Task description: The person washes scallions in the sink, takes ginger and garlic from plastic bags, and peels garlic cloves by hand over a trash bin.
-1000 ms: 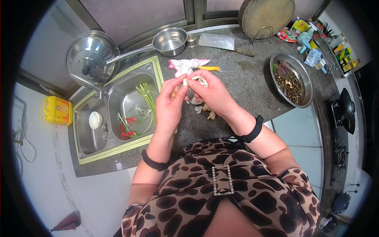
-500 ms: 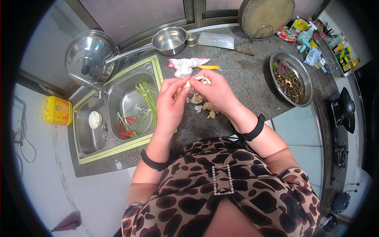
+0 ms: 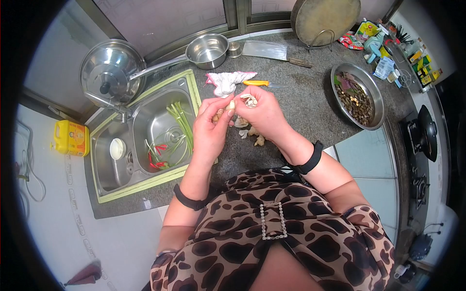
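My left hand is closed, pinching a pale garlic clove between thumb and fingertips. Close beside it, my right hand has its thumb and forefinger near the clove, and white papery garlic peel shows in its curled fingers. On the counter beneath the hands lie more garlic and knobs of ginger, partly covered by my right hand. Just beyond the hands are a crumpled white cloth with a pink edge and a yellow-handled knife.
To the left, a double sink holds green stalks and red chillies. A saucepan and a cleaver lie at the back. A metal bowl of snails stands right, near the stove.
My right hand's fingertips have drawn slightly away from the clove, so more of it shows. The peel in that hand is more visible. My left hand stays nearly in place.
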The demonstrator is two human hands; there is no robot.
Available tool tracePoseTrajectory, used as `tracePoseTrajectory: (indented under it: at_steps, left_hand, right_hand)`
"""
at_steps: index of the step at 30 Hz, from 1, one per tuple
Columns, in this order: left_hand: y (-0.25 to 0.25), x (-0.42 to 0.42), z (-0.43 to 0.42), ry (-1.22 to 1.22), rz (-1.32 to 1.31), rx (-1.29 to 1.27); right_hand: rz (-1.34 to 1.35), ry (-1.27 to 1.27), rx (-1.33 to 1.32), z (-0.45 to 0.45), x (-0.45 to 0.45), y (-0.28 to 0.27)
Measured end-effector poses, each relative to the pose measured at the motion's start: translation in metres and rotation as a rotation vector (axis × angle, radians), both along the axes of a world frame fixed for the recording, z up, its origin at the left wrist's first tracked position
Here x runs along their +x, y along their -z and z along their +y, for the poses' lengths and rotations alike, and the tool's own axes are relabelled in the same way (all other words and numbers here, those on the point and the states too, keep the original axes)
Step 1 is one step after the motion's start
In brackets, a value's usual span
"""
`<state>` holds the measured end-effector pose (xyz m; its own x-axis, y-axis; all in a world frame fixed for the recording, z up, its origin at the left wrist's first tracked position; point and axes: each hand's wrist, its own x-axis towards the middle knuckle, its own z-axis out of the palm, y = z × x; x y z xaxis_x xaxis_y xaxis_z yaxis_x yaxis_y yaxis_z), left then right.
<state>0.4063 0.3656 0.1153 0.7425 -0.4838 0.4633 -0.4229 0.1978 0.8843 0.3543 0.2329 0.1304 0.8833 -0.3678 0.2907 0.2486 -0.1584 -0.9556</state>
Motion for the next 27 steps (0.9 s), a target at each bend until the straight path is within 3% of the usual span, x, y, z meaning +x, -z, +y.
tracePoseTrajectory:
  at_steps: [18, 20, 23, 27]
  left_hand:
    - [0.000, 0.000, 0.002, 0.137, 0.261, -0.093]
    - [-0.004, 0.000, 0.004, 0.224, 0.494, -0.141]
    - [-0.009, 0.001, 0.007, 0.251, 0.505, -0.181]
    - [-0.006, 0.002, 0.004, 0.196, 0.418, -0.152]
  right_hand:
    - [0.008, -0.007, 0.043, 0.000, 0.002, 0.001]
    - [0.011, -0.005, 0.039, -0.001, 0.001, 0.000]
    - [0.054, 0.001, -0.092, -0.003, -0.002, -0.004]
    - [0.093, -0.059, 0.146, -0.001, -0.003, -0.013]
